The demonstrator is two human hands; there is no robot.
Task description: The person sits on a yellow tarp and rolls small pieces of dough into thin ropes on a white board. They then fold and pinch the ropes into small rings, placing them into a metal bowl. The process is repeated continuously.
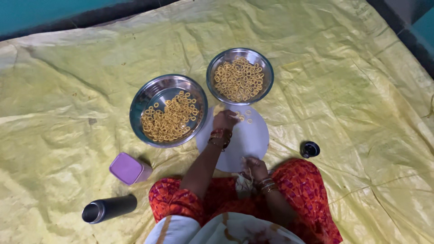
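My left hand (pixel 224 119) reaches forward over the far edge of a round white board (pixel 251 138), its fingers closed on a small piece of pale dough. A few small dough rings (pixel 246 116) lie on the board beside that hand. My right hand (pixel 254 166) rests at the board's near edge, pinching a strip of dough against a pale lump of dough (pixel 244 183) in my lap. Two steel bowls stand beyond the board: a left bowl (pixel 149 97) and a right bowl (pixel 266 68), both filled with several dough rings.
A yellow plastic sheet (pixel 352 90) covers the floor. A purple lidded box (pixel 127 168) and a dark steel flask (pixel 108 209) lying on its side are at my left. A small dark cap-like cup (pixel 310 148) sits at my right.
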